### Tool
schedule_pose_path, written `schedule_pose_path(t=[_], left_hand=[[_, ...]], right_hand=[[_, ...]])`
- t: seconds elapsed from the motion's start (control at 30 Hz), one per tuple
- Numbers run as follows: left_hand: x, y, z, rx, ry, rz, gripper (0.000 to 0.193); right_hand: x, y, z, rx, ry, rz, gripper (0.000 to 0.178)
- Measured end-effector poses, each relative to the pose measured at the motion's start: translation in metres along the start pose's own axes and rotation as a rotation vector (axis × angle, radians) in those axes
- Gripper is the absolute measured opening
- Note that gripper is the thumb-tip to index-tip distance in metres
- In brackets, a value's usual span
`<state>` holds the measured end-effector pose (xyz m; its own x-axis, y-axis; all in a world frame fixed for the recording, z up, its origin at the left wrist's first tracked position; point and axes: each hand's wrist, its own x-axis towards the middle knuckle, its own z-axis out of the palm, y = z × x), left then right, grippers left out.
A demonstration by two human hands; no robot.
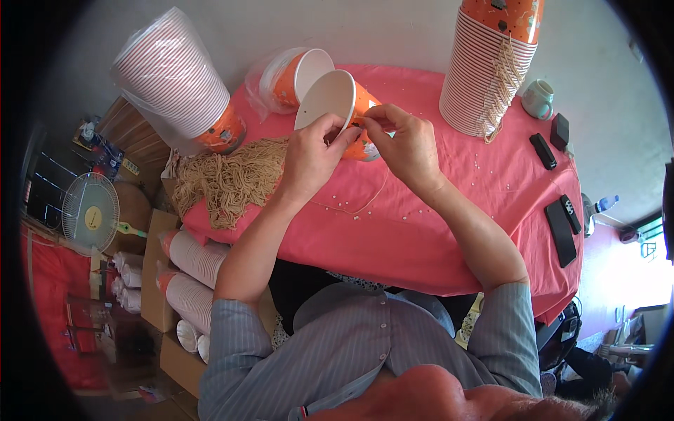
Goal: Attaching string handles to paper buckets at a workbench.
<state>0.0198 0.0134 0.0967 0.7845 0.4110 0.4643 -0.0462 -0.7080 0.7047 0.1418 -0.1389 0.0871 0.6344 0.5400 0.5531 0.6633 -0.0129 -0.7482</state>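
Note:
An orange-printed paper bucket [327, 97] with a white inside lies tilted on the pink tablecloth, its mouth turned up and to the left. My left hand [311, 156] grips its near rim, thumb and fingers closed on the wall. At the bucket's printed side, my right hand [408, 146] pinches what looks like the end of a thin tan cord [372, 201]. The cord trails down from the bucket and curves across the cloth. Beside my left forearm lies a heap of loose tan cords [235, 175].
A tall stack of buckets [469, 77] with cords hanging from it stands back right. Another bucket stack [170, 77], in plastic, leans at left. Behind lies another bucket [313, 69]. A mug [538, 99], phone [560, 234] and small black devices sit at right. Boxed buckets [191, 263] are lower left.

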Motion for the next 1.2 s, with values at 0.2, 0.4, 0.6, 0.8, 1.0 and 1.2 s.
schedule_pose_path(t=[0.2,0.4,0.6,0.8,1.0,1.2], left_hand=[[0.0,-0.002,0.005,0.009,0.013,0.033,0.019],[0.003,0.002,0.005,0.009,0.002,0.083,0.021],[0.014,0.001,0.004,0.1,-0.093,0.101,0.023],[0.024,0.001,0.006,0.087,-0.167,0.085,0.024],[0.042,-0.018,0.0,0.111,-0.226,0.099,0.031],[0.054,-0.018,0.003,0.048,-0.367,0.047,0.03]], right_hand=[[0.001,0.006,0.001,-0.022,0.014,-0.032,0.017],[0.002,0.008,0.001,-0.059,0.019,-0.019,0.017],[0.005,0.026,0.008,-0.001,0.045,-0.033,0.018],[0.008,0.034,0.007,0.108,0.018,0.116,0.018],[0.01,0.04,0.007,0.132,-0.003,0.148,0.02],[0.009,0.042,0.008,0.098,0.025,0.133,0.019]])
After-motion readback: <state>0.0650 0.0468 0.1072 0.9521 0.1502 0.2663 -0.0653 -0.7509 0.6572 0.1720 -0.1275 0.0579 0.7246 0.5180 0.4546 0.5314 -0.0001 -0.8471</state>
